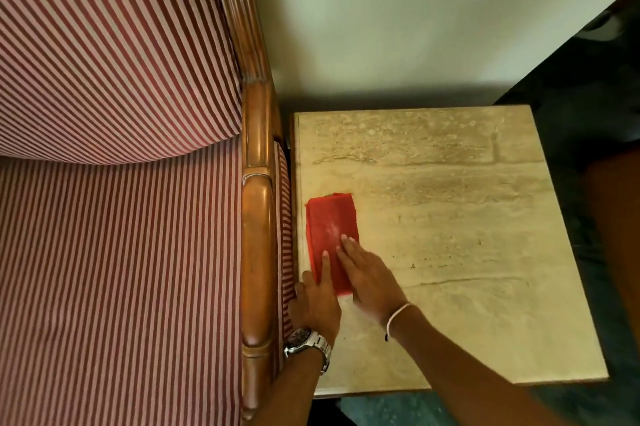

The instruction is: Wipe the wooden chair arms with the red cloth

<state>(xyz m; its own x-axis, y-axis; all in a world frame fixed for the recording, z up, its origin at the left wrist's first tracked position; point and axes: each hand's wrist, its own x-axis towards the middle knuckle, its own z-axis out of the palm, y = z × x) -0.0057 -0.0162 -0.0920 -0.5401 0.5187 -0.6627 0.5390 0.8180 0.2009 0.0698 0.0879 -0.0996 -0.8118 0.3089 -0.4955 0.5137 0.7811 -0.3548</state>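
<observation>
Right fingers: the fingertips [346,241] of the right hand [369,275] lie flat and spread on the red cloth [330,235], pressing rather than pinching; nothing is closed in them
Left fingers: the left hand [317,301] has its forefinger stretched along the cloth's lower left part, its thumb off the cloth's left edge toward the chair; fingers extended, no grasp visible; a wristwatch [306,342] sits below it
Cloth: folded into a narrow rectangle, low and centre-left in the frame, lying on the stone-topped side table [467,252] near its left edge; its long axis runs up the frame, away from both wrists
Chair arm: the wooden chair arm [257,252] runs parallel to the cloth, just left of the table edge, striped upholstery [121,269] beyond it
Nearer hand: the left, by my judgement; it lies between cloth and arm, so the carry is a short move leftward
Task stage: wiping seems not yet begun; the cloth must first be gathered off the table
</observation>
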